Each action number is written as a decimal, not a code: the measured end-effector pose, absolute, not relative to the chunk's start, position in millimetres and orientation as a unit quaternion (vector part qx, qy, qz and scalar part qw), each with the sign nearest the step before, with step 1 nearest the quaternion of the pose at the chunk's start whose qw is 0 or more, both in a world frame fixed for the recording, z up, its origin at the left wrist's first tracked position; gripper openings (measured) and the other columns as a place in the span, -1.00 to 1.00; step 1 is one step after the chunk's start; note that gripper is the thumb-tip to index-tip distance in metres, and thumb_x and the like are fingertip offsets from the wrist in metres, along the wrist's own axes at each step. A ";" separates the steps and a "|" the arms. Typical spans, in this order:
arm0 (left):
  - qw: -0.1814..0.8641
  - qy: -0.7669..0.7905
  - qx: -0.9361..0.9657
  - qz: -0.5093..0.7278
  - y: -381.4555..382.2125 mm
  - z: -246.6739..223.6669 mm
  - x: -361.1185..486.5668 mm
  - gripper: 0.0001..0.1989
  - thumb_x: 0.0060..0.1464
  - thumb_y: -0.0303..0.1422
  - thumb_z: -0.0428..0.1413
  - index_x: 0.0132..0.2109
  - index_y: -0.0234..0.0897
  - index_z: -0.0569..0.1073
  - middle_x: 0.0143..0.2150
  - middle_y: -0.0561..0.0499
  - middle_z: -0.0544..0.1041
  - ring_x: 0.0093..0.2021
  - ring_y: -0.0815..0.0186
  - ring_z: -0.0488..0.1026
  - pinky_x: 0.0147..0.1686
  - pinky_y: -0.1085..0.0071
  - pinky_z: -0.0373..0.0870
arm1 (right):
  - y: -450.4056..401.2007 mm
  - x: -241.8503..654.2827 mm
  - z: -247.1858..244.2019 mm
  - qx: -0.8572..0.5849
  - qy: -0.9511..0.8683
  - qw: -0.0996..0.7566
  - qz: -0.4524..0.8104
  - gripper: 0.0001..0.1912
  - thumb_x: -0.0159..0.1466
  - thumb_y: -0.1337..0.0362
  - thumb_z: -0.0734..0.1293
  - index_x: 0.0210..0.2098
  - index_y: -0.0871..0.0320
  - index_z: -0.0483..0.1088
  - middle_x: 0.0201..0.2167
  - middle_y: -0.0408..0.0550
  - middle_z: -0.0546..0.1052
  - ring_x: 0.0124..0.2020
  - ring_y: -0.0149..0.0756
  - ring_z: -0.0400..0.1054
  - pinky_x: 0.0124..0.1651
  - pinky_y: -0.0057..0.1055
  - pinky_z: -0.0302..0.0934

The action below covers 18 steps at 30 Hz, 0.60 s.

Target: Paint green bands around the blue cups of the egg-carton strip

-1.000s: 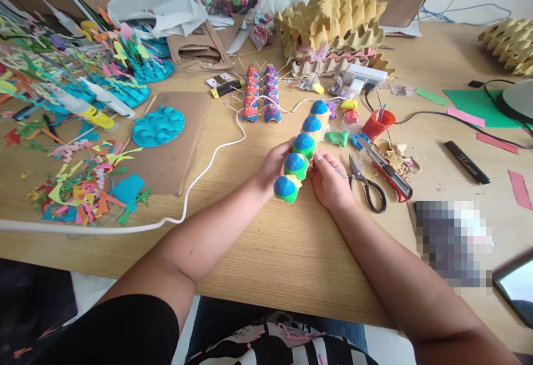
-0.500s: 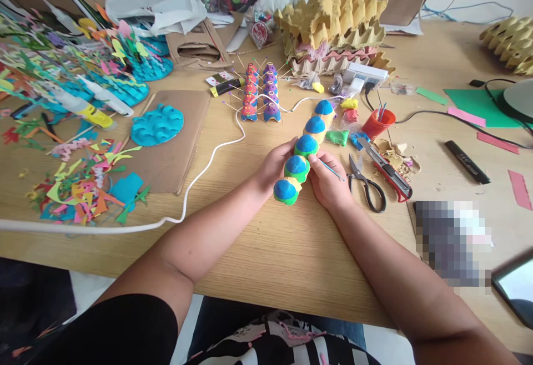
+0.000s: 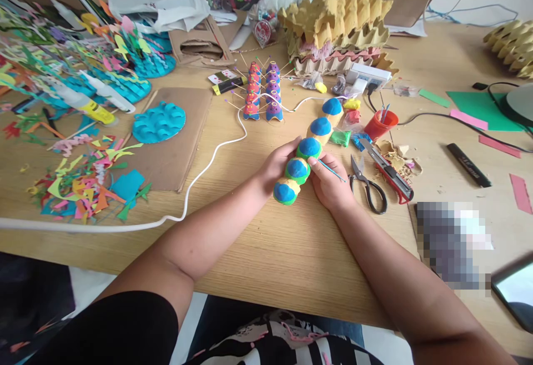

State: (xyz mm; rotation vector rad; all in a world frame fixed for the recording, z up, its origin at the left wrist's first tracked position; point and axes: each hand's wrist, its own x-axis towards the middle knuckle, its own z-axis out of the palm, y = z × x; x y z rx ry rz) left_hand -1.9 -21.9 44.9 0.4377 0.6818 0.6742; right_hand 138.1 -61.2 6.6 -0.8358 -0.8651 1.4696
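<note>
Over the table I hold a strip of egg carton (image 3: 320, 127) with a row of bumps capped in blue clay; the nearer ones also have green clay around their sides. My left hand (image 3: 280, 164) is closed around the strip's left side, its fingers partly hidden under it. My right hand (image 3: 331, 182) is closed on a thin blue stick-like tool (image 3: 333, 171), with the thumb against the green clay of the middle bump. Beyond the strip lie packets of green clay (image 3: 340, 137) and blue clay (image 3: 360, 141).
Right of my hand lie scissors (image 3: 368, 184), a red box cutter (image 3: 389, 172) and a red cup (image 3: 381, 123). Two painted carton strips (image 3: 273, 92) stand behind. A white cable (image 3: 208, 168) crosses the left side, near paper scraps (image 3: 89, 184) and cardboard (image 3: 175, 157).
The carton strip's far end has shifted slightly right and tilted a little. Both hands keep their hold, and the thumb stays at the middle bump.
</note>
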 end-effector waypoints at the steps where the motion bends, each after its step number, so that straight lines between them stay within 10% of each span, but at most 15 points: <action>1: 0.863 0.322 0.206 0.329 -22.1 43.4 -1.8 -0.47 0.56 -0.09 -0.12 -0.32 -0.25 0.48 -0.63 0.10 0.35 -0.68 0.43 0.28 -0.64 0.49 0.14 | -61.0 138.3 6.3 -0.359 -0.369 0.583 0.629 -0.63 0.09 -0.06 0.72 -0.33 -0.02 0.63 -0.38 -0.18 0.63 -0.25 -0.20 0.54 -0.07 -0.15 0.52; 6: 0.858 0.257 0.186 0.404 -22.4 31.9 -0.7 -0.62 0.51 -0.15 0.03 -0.19 -0.27 0.58 -0.45 0.01 0.57 -0.45 0.36 0.53 -0.39 0.49 0.44 | -59.1 140.4 5.4 -0.353 -0.348 0.594 0.634 -0.61 0.06 -0.09 0.72 -0.34 -0.04 0.60 -0.39 -0.18 0.63 -0.21 -0.17 0.56 -0.05 -0.13 0.54; 18: 0.803 0.272 0.270 0.455 -26.4 31.2 -3.2 -0.64 0.47 -0.22 0.12 -0.35 -0.23 0.45 -0.53 0.12 0.40 -0.55 0.43 0.31 -0.46 0.44 0.34 | -60.5 141.2 -1.5 -0.440 -0.415 0.629 0.489 -0.54 0.21 -0.20 0.60 -0.24 0.01 0.50 -0.35 -0.21 0.50 -0.29 -0.32 0.39 -0.11 -0.27 0.41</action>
